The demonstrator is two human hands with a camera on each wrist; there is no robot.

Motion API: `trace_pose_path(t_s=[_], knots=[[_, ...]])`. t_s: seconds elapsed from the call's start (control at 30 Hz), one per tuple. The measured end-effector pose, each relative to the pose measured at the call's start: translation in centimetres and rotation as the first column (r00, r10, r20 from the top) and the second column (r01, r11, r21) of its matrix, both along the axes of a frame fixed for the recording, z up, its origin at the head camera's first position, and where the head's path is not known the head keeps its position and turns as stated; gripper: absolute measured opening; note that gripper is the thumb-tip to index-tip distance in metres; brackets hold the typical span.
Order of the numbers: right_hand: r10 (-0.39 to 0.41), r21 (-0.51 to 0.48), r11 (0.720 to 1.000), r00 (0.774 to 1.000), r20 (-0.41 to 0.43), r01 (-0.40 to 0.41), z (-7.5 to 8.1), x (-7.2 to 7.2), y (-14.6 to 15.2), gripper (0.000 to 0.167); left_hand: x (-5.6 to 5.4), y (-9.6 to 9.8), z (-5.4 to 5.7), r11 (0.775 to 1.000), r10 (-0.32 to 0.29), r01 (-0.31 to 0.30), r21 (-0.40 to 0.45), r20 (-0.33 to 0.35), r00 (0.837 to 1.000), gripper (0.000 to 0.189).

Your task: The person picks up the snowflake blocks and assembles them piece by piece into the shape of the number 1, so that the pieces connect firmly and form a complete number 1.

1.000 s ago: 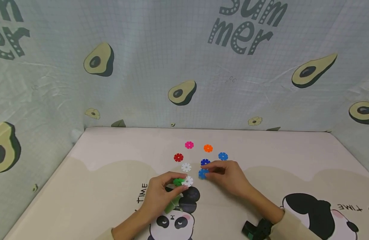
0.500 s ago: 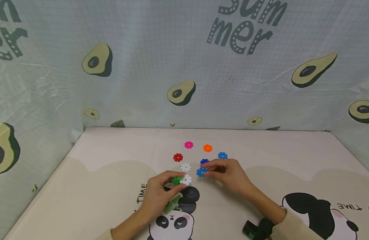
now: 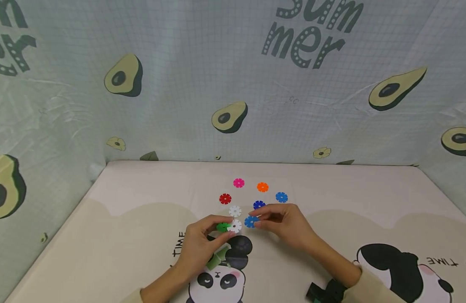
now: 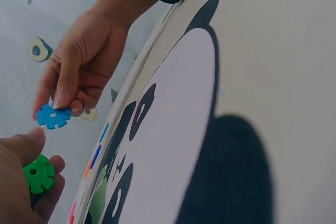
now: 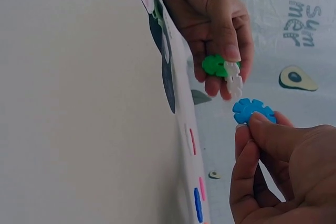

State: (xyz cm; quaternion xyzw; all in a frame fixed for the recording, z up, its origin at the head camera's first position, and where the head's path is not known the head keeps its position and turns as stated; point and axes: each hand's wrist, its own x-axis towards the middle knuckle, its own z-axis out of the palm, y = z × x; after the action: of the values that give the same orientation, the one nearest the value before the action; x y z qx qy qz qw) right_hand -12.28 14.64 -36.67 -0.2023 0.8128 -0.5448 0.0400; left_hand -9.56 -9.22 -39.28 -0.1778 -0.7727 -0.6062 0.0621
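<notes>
My left hand [image 3: 202, 240] pinches a green snowflake disc [image 5: 212, 65] and a white snowflake disc [image 5: 234, 82] between thumb and fingers. The two are slotted together at an angle. In my right hand [image 3: 287, 225] a light blue snowflake disc [image 3: 250, 221] is pinched at its edge by thumb and fingertips. It is held just right of the white disc, and a small gap separates them in the right wrist view. Both hands are raised above the table. The left wrist view shows the green disc but not the white one, which the left hand hides.
Loose discs lie on the table beyond the hands: white [image 3: 234, 211], red [image 3: 225, 198], pink [image 3: 238, 182], orange [image 3: 262, 187], dark blue [image 3: 259, 204] and another light blue disc [image 3: 281, 197]. A panda print [image 3: 218, 282] marks the tablecloth. A patterned curtain [image 3: 172, 118] hangs behind.
The right hand has brought the light blue disc left, closer to the white disc. The left hand stays nearly in place with its joined pair. The loose discs have not moved.
</notes>
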Motion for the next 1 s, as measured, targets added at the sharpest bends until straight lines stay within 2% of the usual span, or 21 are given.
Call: trace_pose_path(t_s=[0.33, 0.63, 1.0], knots=[[0.020, -0.007, 1.000, 1.000, -0.005, -0.020, -0.3, 0.3, -0.4, 0.021, -0.1, 0.0, -0.2, 0.999, -0.033, 0.034, 0.024, -0.021, 0.999, 0.029], [0.033, 0.009, 0.999, 0.997, -0.067, -0.032, -0.4, 0.8, -0.7, 0.022, 0.1, 0.0, -0.2, 0.999, -0.044, 0.044, 0.003, -0.036, 0.998, 0.031], [0.025, 0.013, 1.000, 0.995, -0.097, -0.024, -0.9, 1.0, -1.1, 0.022, 0.1, -0.1, -0.4, 0.999, -0.053, 0.053, 0.003, -0.010, 0.999, 0.030]])
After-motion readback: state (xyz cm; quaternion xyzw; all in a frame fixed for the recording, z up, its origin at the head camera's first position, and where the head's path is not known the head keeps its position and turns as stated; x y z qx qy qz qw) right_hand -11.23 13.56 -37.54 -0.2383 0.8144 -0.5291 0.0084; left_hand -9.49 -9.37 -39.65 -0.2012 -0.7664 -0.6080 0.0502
